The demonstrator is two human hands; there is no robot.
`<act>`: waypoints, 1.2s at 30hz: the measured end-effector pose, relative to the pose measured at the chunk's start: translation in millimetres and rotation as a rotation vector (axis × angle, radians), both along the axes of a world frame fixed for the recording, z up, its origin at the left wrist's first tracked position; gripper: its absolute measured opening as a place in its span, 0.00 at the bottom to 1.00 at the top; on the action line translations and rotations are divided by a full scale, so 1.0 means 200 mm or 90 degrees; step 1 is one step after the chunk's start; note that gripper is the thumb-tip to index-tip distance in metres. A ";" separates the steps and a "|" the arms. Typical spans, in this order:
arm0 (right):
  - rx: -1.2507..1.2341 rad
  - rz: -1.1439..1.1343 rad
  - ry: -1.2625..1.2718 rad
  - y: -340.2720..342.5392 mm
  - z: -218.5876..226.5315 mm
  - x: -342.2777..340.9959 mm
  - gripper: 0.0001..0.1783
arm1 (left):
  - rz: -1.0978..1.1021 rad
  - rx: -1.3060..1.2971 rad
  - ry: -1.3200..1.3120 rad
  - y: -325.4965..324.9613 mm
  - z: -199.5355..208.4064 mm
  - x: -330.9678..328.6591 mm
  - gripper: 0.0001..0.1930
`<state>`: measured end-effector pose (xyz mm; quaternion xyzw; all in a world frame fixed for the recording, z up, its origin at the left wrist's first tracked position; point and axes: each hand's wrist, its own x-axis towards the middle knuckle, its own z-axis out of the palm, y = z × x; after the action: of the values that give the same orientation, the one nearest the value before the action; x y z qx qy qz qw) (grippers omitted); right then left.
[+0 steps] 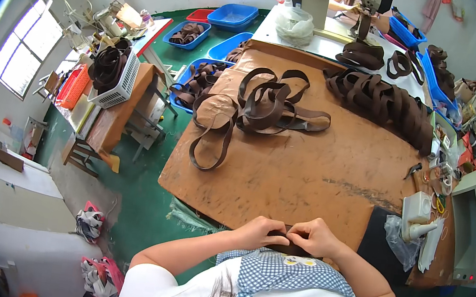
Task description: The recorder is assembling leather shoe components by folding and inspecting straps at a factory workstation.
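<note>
At the near edge of the brown-covered table [282, 177], close to my apron, both hands meet over a dark brown strap [290, 249]. My left hand [262, 233] pinches it from the left, fingers curled. Beside it my right hand [316, 237] is closed on the same strap, the two thumbs almost touching. Much of the strap is hidden by my fingers. Farther back lies a loose tangle of brown strap loops [272, 108]. A long row of similar looped straps [383, 104] is piled at the table's right rear.
A sewing machine [338, 6] stands beyond the table, with another person behind it. Blue baskets [199, 78] holding straps sit on the floor at the left rear. On the right are a white device [417, 209], a plastic bag [402, 240], yellow-handled scissors [440, 204] and a grey box [470, 218].
</note>
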<state>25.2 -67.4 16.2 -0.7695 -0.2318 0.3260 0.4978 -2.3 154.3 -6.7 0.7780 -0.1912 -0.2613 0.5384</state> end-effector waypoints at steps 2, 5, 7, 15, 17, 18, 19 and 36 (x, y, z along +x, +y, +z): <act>0.005 -0.017 -0.017 -0.01 -0.04 0.01 0.08 | 0.008 0.016 -0.146 -0.01 -0.02 0.03 0.10; -0.036 -0.048 -0.106 -0.09 -0.09 0.07 0.08 | 0.043 0.054 -0.326 0.03 -0.03 0.16 0.06; -0.069 -0.124 -0.256 -0.16 -0.16 0.11 0.07 | 0.110 0.098 -0.499 0.07 -0.08 0.32 0.06; -0.403 -0.082 -0.534 -0.24 -0.87 0.31 0.04 | 0.725 0.515 -0.132 0.56 -0.76 0.85 0.27; -0.408 -0.078 -0.500 -0.24 -0.90 0.29 0.04 | 0.739 0.561 -0.024 0.68 -0.82 0.83 0.25; -0.416 -0.082 -0.464 -0.24 -0.92 0.29 0.05 | 0.681 0.520 -0.021 0.75 -0.84 0.81 0.22; -0.353 -0.129 -0.482 -0.21 -0.88 0.30 0.07 | 0.624 0.481 -0.018 0.79 -0.84 0.78 0.20; 0.374 -0.145 0.306 0.18 0.05 0.33 0.08 | 0.048 -0.435 0.542 0.16 -0.01 0.18 0.22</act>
<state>90.6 -30.9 25.5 -0.5168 -0.1052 0.3597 0.7697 33.1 186.0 -9.3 0.3905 -0.0023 -0.4569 0.7992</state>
